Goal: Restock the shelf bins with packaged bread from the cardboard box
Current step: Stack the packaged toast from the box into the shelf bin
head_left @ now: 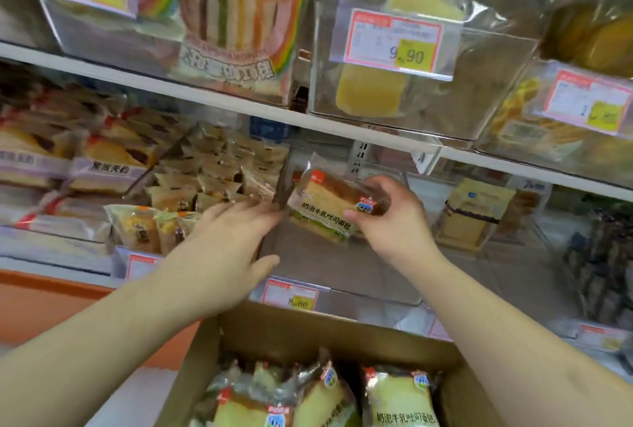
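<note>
My right hand (390, 217) grips a packaged bread (329, 204) by its right end and holds it tilted inside a clear shelf bin (342, 265), above the bin's bare floor. My left hand (236, 238) lies with straight fingers against the bin's left wall, thumb spread toward the bin's front. Below, at the bottom of the view, an open cardboard box (308, 327) holds several more packs of the same bread (397, 399).
Full bins of other packaged breads (205, 183) stand left of the bin. A bin with a yellow pack (476, 210) stands to its right. The upper shelf (239, 101) carries clear bins with price tags (394, 43). An orange ledge (41, 306) runs at the lower left.
</note>
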A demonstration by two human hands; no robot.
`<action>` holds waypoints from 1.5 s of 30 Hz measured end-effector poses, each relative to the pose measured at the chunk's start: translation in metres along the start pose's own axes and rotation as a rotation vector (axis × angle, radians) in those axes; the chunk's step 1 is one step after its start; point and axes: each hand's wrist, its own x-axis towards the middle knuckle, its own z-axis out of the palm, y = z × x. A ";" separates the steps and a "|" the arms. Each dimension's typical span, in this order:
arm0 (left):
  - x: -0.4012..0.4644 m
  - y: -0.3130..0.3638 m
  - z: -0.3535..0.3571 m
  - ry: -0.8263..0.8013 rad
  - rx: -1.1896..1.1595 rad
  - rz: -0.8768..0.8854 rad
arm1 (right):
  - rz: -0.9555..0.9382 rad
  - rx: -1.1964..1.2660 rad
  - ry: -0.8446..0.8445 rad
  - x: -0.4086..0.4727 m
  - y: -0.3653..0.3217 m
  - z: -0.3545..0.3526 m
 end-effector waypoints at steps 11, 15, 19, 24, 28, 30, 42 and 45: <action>0.000 -0.016 0.026 0.086 0.114 0.027 | -0.236 -0.208 -0.026 0.062 0.036 0.054; -0.001 -0.018 0.027 0.091 0.113 0.034 | -0.332 -0.357 0.096 0.078 0.052 0.062; -0.001 -0.018 0.027 0.089 0.113 0.032 | -0.414 -0.498 0.172 0.093 0.070 0.071; 0.001 -0.014 0.026 0.074 0.091 0.011 | -0.417 -0.568 0.135 0.093 0.081 0.078; 0.001 -0.013 0.025 0.079 0.098 0.008 | -0.408 -0.574 0.110 0.092 0.081 0.079; 0.001 -0.012 0.023 0.071 0.092 0.004 | -0.406 -0.526 0.093 0.092 0.080 0.077; 0.004 -0.009 0.020 0.074 0.099 -0.007 | -0.404 -0.449 0.079 0.095 0.069 0.083; 0.005 -0.008 0.017 0.059 0.091 -0.017 | -0.368 -0.449 0.058 0.095 0.066 0.084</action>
